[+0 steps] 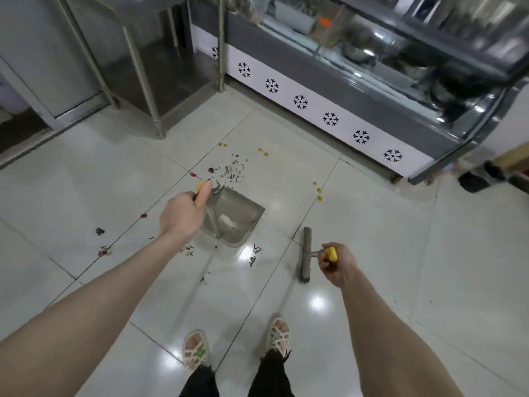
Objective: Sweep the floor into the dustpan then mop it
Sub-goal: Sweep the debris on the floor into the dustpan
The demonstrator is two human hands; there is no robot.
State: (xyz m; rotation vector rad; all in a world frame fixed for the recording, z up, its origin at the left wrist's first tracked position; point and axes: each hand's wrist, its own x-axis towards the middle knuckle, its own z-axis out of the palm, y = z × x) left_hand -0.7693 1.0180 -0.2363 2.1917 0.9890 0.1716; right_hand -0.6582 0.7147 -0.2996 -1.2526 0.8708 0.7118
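Observation:
A grey dustpan (239,214) sits on the white tiled floor (372,239) with a white scrap inside it. My left hand (183,214) grips the yellow-tipped top of the dustpan's upright handle. My right hand (336,263) grips the yellow end of the broom handle. The grey broom head (305,255) rests on the floor right of the dustpan. A pile of small debris (229,170) lies just beyond the dustpan's far edge. More bits (254,255) lie on its near side, and yellow spots (317,190) dot the floor to the right.
A glass display counter (329,110) with snowflake trim runs along the right and back. Steel table legs (159,116) stand at the back left. Dark crumbs (100,232) lie on the left tiles. My sandalled feet (237,345) stand at the near edge.

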